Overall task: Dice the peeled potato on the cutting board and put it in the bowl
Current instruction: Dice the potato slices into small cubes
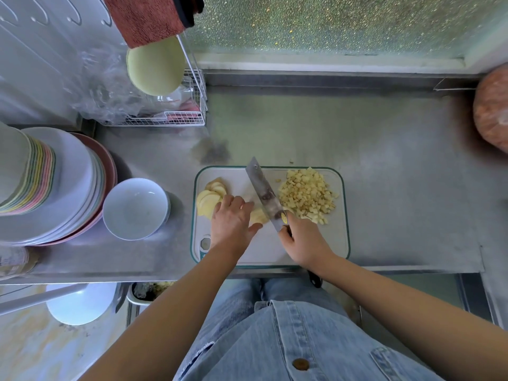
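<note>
Left hand (232,218) palm-down, fingers (235,200) apparently curled, thumb out; right hand (303,243) in a tight fist.

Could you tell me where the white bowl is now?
In the head view, the white bowl sits left of the cutting board, beside the plate stack.

Soft daylight comes through the frosted window (330,26) at the top and gives everything a pale green cast; the scene is evenly bright. The steel worktop (398,166) carries dull, smeared reflections, not hard glare. The bowl (136,209) throws a soft shadow to its right. The left hand (232,221) and right hand (305,243) leave only faint shadows on the cutting board (330,237). The knife (265,196) blade looks slightly smeared, and the potato slices (209,200) look a little washed out. Wide-angle bending curves the edges, where the stacked plates (74,188) and a round orange thing (492,111) are blurred.
</note>
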`<state>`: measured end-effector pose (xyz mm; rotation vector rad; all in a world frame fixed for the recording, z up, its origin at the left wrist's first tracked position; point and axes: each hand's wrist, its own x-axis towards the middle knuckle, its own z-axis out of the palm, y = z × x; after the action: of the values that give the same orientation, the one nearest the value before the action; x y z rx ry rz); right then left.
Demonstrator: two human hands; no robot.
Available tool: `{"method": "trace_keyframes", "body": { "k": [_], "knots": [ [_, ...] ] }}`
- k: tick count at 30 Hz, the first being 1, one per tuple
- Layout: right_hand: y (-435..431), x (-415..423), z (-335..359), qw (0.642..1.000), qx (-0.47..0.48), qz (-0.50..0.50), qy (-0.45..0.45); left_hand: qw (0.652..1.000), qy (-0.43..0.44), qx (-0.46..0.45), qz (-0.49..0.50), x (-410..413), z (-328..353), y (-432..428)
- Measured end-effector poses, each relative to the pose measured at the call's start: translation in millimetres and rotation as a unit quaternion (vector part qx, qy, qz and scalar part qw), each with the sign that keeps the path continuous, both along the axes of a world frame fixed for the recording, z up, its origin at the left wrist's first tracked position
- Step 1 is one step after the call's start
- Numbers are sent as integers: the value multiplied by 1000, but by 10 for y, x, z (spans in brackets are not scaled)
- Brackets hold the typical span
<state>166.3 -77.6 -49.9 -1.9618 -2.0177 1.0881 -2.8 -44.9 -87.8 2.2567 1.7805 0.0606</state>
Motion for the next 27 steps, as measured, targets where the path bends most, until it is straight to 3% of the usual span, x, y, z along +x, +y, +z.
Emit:
{"method": "trace_keyframes", "body": {
  "k": [19,27],
  "knots": [
    [-88,-148,-86,996,-22,45,-75,1000,28,0,4,-6,-5,-22],
    [19,-91,20,1000,-20,5,-4,1000,15,15,-9,-48,5,-25]
  ]
}}
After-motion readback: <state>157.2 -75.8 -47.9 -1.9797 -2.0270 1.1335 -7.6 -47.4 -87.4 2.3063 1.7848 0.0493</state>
